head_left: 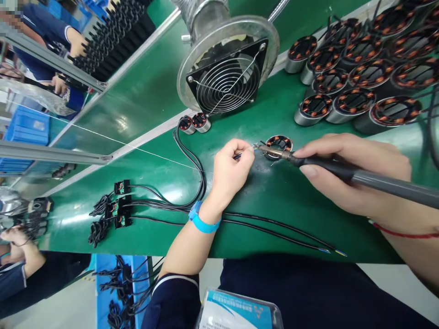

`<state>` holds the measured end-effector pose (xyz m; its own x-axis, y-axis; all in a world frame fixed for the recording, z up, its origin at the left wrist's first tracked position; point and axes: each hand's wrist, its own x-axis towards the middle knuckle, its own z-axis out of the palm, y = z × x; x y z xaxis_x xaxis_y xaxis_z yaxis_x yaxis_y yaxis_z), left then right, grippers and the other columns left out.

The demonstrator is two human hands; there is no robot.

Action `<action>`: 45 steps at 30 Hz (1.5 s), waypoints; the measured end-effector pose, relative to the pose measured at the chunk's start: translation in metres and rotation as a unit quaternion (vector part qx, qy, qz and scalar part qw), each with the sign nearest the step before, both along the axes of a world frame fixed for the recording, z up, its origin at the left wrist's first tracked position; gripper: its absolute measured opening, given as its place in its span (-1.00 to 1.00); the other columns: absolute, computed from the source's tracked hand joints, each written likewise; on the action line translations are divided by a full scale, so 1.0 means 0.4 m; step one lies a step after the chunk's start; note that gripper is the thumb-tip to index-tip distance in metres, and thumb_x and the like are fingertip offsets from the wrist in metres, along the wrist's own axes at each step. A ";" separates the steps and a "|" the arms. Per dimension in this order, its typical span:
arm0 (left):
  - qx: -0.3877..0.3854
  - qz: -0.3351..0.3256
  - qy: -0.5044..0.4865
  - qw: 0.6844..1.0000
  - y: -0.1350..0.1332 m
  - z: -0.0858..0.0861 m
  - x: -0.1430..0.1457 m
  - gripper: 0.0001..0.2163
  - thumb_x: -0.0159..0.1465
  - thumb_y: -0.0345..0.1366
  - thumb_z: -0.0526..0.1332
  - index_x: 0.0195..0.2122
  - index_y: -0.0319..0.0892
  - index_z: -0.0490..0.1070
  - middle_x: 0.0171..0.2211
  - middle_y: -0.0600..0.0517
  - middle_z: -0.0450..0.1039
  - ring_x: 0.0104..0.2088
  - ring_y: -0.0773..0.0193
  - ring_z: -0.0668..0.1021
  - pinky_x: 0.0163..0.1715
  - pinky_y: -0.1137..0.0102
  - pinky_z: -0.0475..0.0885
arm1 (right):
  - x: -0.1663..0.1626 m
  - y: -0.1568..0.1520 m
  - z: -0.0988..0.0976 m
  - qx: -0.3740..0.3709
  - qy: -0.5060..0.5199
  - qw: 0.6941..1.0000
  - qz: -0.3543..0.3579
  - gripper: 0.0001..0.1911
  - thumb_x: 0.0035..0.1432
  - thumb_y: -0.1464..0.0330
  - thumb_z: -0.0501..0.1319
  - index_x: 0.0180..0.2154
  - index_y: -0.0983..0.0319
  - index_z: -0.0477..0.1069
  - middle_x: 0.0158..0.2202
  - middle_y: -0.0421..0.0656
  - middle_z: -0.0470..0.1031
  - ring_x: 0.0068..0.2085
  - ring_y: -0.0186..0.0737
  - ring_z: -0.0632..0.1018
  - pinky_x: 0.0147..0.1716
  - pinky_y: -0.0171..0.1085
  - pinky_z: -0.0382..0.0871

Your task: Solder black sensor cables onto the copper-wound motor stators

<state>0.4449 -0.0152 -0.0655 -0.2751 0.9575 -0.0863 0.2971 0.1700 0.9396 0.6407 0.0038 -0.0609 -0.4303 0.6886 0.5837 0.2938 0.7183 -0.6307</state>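
Note:
My left hand (230, 170), with a blue wrist strap, pinches a thin wire end beside a small motor stator (278, 145) lying on the green bench. My right hand (350, 171) grips a grey soldering iron (343, 170) like a pen, its metal tip touching the wire at the stator's left edge. A fine solder wire (137, 147) runs in from the left towards my left hand. Two black cables (274, 226) lie under my left forearm.
A fume fan (228, 77) stands just behind the work spot, with two small stators (194, 123) at its foot. Several stators (356, 68) crowd the back right. Black connector cables (113, 210) lie at left. Other people work at the far left.

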 end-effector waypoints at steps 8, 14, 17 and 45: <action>0.011 0.001 -0.001 1.000 0.001 0.000 0.001 -0.88 0.17 -0.45 0.22 -0.50 -0.18 0.39 -0.56 0.17 0.38 -0.52 0.44 0.35 -0.47 0.49 0.22 | 0.001 -0.004 0.003 0.000 0.000 1.000 0.003 -0.94 0.35 0.36 0.20 -0.14 0.14 0.40 -0.31 -0.26 0.54 -0.37 -0.42 0.53 -0.37 -0.41 0.42; 0.013 0.000 -0.002 1.000 0.001 -0.001 0.002 -0.88 0.17 -0.45 0.22 -0.51 -0.18 0.39 -0.57 0.17 0.38 -0.52 0.45 0.37 -0.47 0.50 0.23 | 0.006 -0.010 0.009 -0.016 -0.003 0.999 -0.042 -0.92 0.37 0.34 0.21 -0.11 0.15 0.41 -0.17 -0.18 0.59 -0.22 -0.34 0.60 -0.23 -0.35 0.48; 0.027 0.001 -0.009 1.000 0.001 -0.002 0.001 -0.88 0.16 -0.45 0.22 -0.51 -0.18 0.39 -0.57 0.17 0.38 -0.52 0.45 0.37 -0.47 0.50 0.23 | 0.002 -0.009 0.006 -0.014 0.000 0.998 -0.064 -0.91 0.36 0.33 0.22 -0.10 0.15 0.43 -0.18 -0.18 0.60 -0.23 -0.34 0.60 -0.24 -0.33 0.48; 0.002 -0.002 -0.022 1.000 0.002 -0.006 -0.005 -0.89 0.21 -0.41 0.23 -0.47 -0.19 0.42 -0.56 0.17 0.40 -0.51 0.44 0.38 -0.45 0.50 0.26 | -0.031 0.004 -0.015 -0.158 0.021 0.986 -0.042 -0.69 0.39 0.25 0.16 0.12 0.07 0.44 -0.19 -0.24 0.66 -0.34 -0.21 0.67 -0.20 -0.21 0.61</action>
